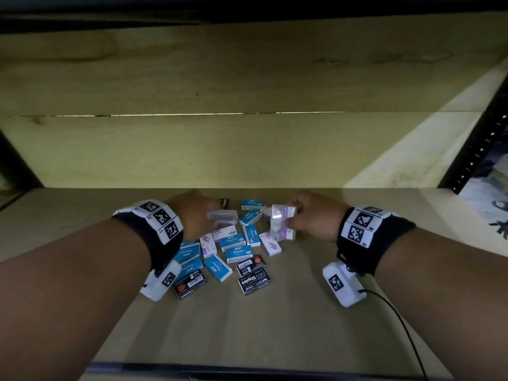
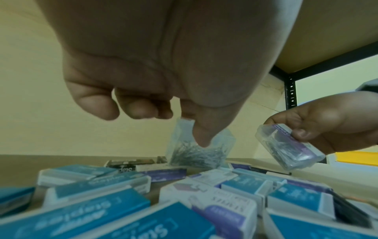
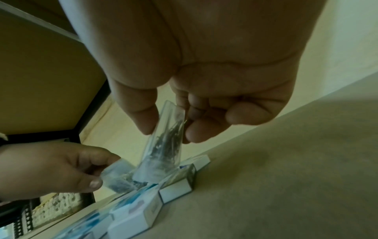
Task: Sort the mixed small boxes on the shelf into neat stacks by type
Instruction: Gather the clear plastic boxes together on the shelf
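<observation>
Both hands gripping clear clip boxes above the pile: left hand (image 2: 143,77) pinching one (image 2: 201,148), right hand (image 3: 204,90) pinching another (image 3: 163,145). Blue (image 1: 238,254), purple (image 1: 270,244), black boxes (image 1: 254,280) lying mixed on shelf (image 1: 302,312).

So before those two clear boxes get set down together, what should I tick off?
1. Left hand grip on its clear box: ok, pinched by thumb and finger.
2. Right hand grip on the other clear box: ok.
3. Both boxes same type: ok, both are clear with metal clips inside.
4. Lids closed: cannot tell.
5. Bare shelf for a stack: ok, to the right of the pile.
6. Blue staples boxes sorted: not ok, lying mixed with black and purple ones.
</observation>
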